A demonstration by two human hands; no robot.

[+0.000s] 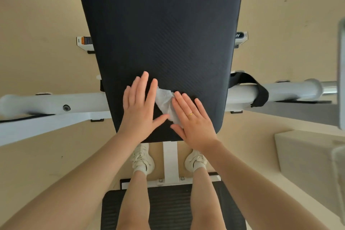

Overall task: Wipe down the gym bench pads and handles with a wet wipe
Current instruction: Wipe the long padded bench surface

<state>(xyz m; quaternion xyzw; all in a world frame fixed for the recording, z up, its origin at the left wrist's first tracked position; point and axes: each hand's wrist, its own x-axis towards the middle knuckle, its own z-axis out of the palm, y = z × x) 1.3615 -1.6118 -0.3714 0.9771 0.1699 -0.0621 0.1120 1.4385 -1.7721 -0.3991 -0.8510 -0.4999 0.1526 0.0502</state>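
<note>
1. Beige flooring (pixel 46 15) fills the background on both sides of a white-framed gym machine, seen from above by a person standing at its near end, pale sneakers (pixel 142 158) on either side of the white centre post (pixel 170 160).

2. At 9 o'clock a white tubular handle bar (pixel 46 101) runs out to the left. It looks dry and nothing is on it, so I judge the handles not yet wiped.

3. The left hand (pixel 139 106) lies flat on the black textured bench pad (pixel 164 33), fingers straight and spread, thumb reaching toward 3 o'clock; this grip is open and presses rather than pinches. Whether its thumb touches the wipe I cannot tell.

4. The crumpled white wet wipe (pixel 165 101) sits on the pad's near end, between the two hands, at 3 o'clock from the left palm and 10 o'clock from the right palm.

5. The right hand (pixel 192 117), wearing a gold ring, is also flat with straight fingers, its index side lying over the wipe's right edge and pinning it to the pad.

6. No wet streaks show on the pad, so progress looks early: only the near end is being worked, and the far stretch toward 12 o'clock remains.

7. At 3 o'clock the right handle bar (pixel 291 89), with a black strap (pixel 259 92) looped over it, is untouched as well.
</note>
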